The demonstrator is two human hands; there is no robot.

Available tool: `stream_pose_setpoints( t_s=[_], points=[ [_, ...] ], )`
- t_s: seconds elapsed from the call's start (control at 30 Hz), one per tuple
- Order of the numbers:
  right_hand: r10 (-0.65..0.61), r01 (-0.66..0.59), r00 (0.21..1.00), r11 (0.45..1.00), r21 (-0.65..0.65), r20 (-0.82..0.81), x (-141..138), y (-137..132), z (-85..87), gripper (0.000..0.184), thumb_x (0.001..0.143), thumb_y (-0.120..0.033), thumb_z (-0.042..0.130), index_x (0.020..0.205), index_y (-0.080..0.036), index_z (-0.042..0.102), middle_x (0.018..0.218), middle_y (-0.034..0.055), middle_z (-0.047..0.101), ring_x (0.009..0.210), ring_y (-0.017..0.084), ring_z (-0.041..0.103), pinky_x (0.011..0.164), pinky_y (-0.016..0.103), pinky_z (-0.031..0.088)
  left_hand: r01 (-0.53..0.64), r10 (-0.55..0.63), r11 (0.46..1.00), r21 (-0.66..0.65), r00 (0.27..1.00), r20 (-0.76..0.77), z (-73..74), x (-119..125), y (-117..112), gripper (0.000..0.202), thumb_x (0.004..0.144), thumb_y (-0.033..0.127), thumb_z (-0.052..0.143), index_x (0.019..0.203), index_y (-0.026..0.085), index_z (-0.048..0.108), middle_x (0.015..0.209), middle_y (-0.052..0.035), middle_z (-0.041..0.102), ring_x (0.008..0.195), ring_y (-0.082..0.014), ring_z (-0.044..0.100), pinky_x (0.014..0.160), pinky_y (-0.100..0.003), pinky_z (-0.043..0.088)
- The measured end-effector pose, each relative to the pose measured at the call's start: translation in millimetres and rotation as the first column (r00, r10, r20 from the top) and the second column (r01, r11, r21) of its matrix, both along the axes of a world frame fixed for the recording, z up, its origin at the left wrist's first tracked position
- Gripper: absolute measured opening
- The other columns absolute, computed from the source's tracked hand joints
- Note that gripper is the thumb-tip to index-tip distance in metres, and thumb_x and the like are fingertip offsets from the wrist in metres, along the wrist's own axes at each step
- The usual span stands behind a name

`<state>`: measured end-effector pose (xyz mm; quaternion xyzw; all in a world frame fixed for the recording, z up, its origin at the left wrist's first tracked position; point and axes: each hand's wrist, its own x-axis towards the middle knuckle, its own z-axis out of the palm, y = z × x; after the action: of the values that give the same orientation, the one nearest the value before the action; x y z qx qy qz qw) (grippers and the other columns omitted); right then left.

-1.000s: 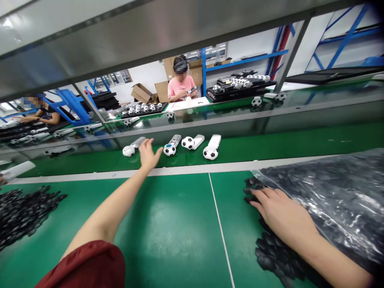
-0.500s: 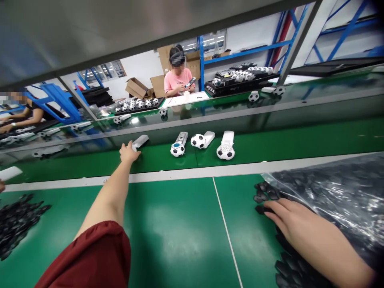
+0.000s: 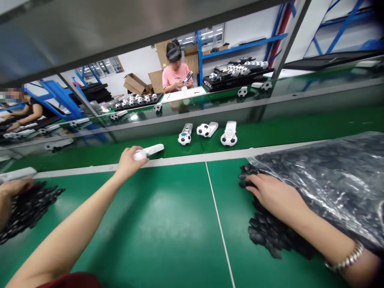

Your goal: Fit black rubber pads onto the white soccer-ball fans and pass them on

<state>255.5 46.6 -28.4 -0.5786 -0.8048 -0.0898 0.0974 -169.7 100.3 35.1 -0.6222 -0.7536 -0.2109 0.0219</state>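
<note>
Right hand [image 3: 274, 196] beside clear plastic bag [image 3: 354, 208] of black pieces [image 3: 315, 172]

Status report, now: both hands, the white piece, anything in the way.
Left hand gripping white piece by its round end. Right hand at loose black pieces. Plastic bag close beside right hand; nothing seen blocking left.

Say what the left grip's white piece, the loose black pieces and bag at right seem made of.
White piece: probably hard plastic, from its smooth, faint sheen. Black pieces: plastic or rubber, unclear which; dull satin highlights. Bag: likely clear plastic film; see-through, with bright glints along creases.
</note>
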Motion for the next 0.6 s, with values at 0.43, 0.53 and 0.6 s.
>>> stream_pose_setpoints(
  t_s=[0.43, 0.53, 0.6],
  points=[
    [0.082, -0.091, 0.994, 0.987, -0.129, -0.071, -4, -3, 19.6, 0.031, 0.087, -0.020, 0.038, 0.108, -0.022, 0.061, 0.099, 0.0076, 0.065, 0.087, 0.021, 0.061, 0.071, 0.031, 0.044, 0.540, -0.546, 0.752, -0.378, 0.832, 0.103, -10.7, 112, -125, 0.070, 0.065, 0.016, 0.056, 0.131, 0.032, 0.037, 0.125, -0.0080, 0.040, 0.084, -0.0208, 0.057, 0.065, -0.031, 0.049],
    [0.132, -0.162, 0.973, 0.976, -0.149, -0.190, -7, -4, 25.9, 0.029, 0.087, -0.021, 0.039, 0.100, -0.018, 0.065, 0.098, 0.0073, 0.066, 0.090, 0.019, 0.060, 0.080, 0.030, 0.044, 0.646, -0.714, 0.666, -0.373, 0.697, -0.067, -3.4, 123, -112, 0.064, 0.065, 0.017, 0.059, 0.125, 0.033, 0.045, 0.131, -0.0064, 0.041, 0.113, -0.0309, 0.044, 0.088, -0.042, 0.040],
    [0.143, -0.188, 0.958, 0.968, -0.168, -0.250, -8, -5, 29.6, 0.026, 0.086, -0.019, 0.042, 0.097, -0.016, 0.066, 0.097, 0.0071, 0.067, 0.090, 0.019, 0.060, 0.083, 0.030, 0.044, 0.699, -0.784, 0.595, -0.397, 0.614, -0.093, -1.5, 128, -97, 0.062, 0.063, 0.028, 0.066, 0.122, 0.034, 0.048, 0.133, -0.0038, 0.043, 0.124, -0.0327, 0.032, 0.101, -0.047, 0.024]
  ],
)
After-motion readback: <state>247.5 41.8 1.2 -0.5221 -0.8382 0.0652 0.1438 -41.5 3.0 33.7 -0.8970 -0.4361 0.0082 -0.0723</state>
